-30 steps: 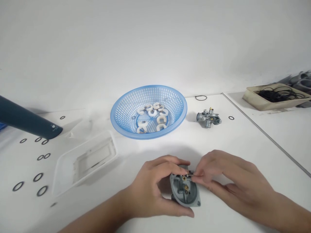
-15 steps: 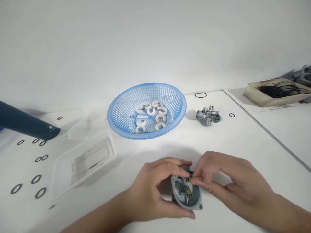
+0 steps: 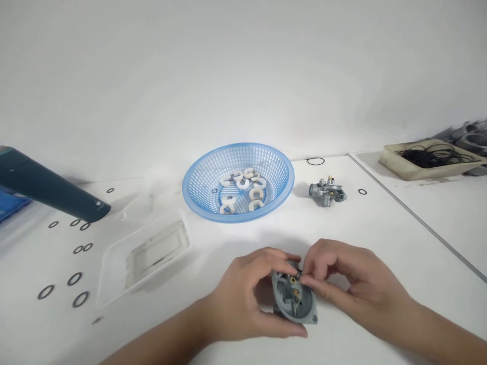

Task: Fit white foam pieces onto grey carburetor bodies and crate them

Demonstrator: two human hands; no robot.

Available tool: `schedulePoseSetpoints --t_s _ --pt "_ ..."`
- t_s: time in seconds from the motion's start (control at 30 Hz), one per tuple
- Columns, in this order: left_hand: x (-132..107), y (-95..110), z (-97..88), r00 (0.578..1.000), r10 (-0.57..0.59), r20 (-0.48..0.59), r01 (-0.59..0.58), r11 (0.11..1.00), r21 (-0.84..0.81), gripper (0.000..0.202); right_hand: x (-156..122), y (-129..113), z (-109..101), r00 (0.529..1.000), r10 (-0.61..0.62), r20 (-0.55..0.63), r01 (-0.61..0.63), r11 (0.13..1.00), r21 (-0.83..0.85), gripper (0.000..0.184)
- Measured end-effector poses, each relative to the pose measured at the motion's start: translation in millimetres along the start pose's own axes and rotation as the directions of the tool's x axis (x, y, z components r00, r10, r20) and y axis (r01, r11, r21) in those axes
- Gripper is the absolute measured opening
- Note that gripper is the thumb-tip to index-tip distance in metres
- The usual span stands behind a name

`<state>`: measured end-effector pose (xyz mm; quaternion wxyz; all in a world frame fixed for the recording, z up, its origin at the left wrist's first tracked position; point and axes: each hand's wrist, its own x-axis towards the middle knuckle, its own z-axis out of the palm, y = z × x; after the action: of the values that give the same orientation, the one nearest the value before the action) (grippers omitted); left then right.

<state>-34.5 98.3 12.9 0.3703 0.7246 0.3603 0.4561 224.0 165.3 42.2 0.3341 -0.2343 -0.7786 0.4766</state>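
My left hand (image 3: 247, 296) is wrapped round a grey metal carburetor body (image 3: 282, 299), thumb on its near side and fingers over its far edge. The body's open bowl side faces up, with brass jets (image 3: 296, 293) showing inside. At the far right rim, my right hand (image 3: 342, 276) has thumb and forefinger pinched together, close against the brass fitting (image 3: 292, 279). Whatever lies between those fingertips is too small or hidden to make out. A second carburetor (image 3: 327, 191) rests on the table behind my right hand.
A blue plastic basket (image 3: 190, 208) holds several white floats. Left of it lie a clear plastic tray (image 3: 114, 276), a dark teal bottle (image 3: 57, 187) and several black rubber rings (image 3: 80, 299). At the right stands a cream bin (image 3: 399, 170) of black rings, beyond a grey strip (image 3: 418, 218).
The view has shifted slightly, so the table things sit a little further right and lower. Both hands stay at the carburetor, with the right fingers still pinched at its rim.
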Motion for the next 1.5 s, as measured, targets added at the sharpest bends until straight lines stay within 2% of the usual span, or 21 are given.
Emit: schedulePoseSetpoints --t_s 0.2,0.4,0.5,0.7,0.83,1.2,1.3,1.5 --pt "1.1 -1.0 -1.2 1.000 -0.005 -0.004 0.006 0.997 0.074 0.073 -0.8 7.8 1.5 1.000 0.007 0.008 -0.008 0.999 0.045 0.019" --pt "3.5 -1.9 -1.1 0.998 0.068 -0.011 -0.065 0.986 0.152 0.071 -1.5 16.4 1.8 1.000 -0.012 0.025 0.011 1.000 0.022 0.018" --pt "4.2 -3.4 -1.0 0.998 0.066 -0.014 -0.063 0.986 0.153 0.070 -1.1 19.7 1.9 1.000 -0.007 0.026 0.006 1.000 0.030 0.018" --pt "3.8 -1.5 -0.7 1.000 -0.006 0.002 0.005 0.987 0.160 0.075 0.0 19.3 2.3 0.999 -0.022 0.029 0.021 0.999 0.039 0.016" --pt "2.8 1.7 -0.6 0.997 -0.072 0.010 0.069 0.983 0.171 0.080 0.3 20.1 2.5 1.000 -0.005 0.027 0.004 1.000 0.027 0.007" --pt "5.1 14.0 -1.4 0.982 -0.185 0.038 0.175 0.965 0.194 0.075 0.5 19.5 -1.6 0.995 -0.016 0.097 0.016 1.000 -0.002 0.007" --pt "4.9 17.1 -0.8 0.977 -0.209 0.038 0.197 0.959 0.204 0.074 -1.0 18.9 -2.0 0.992 -0.029 0.124 0.028 1.000 0.009 0.018" --pt "4.6 23.0 -1.1 0.964 -0.261 0.042 0.242 0.936 0.256 0.072 -2.8 22.4 -0.7 0.972 0.009 0.237 -0.016 0.999 0.027 0.063"
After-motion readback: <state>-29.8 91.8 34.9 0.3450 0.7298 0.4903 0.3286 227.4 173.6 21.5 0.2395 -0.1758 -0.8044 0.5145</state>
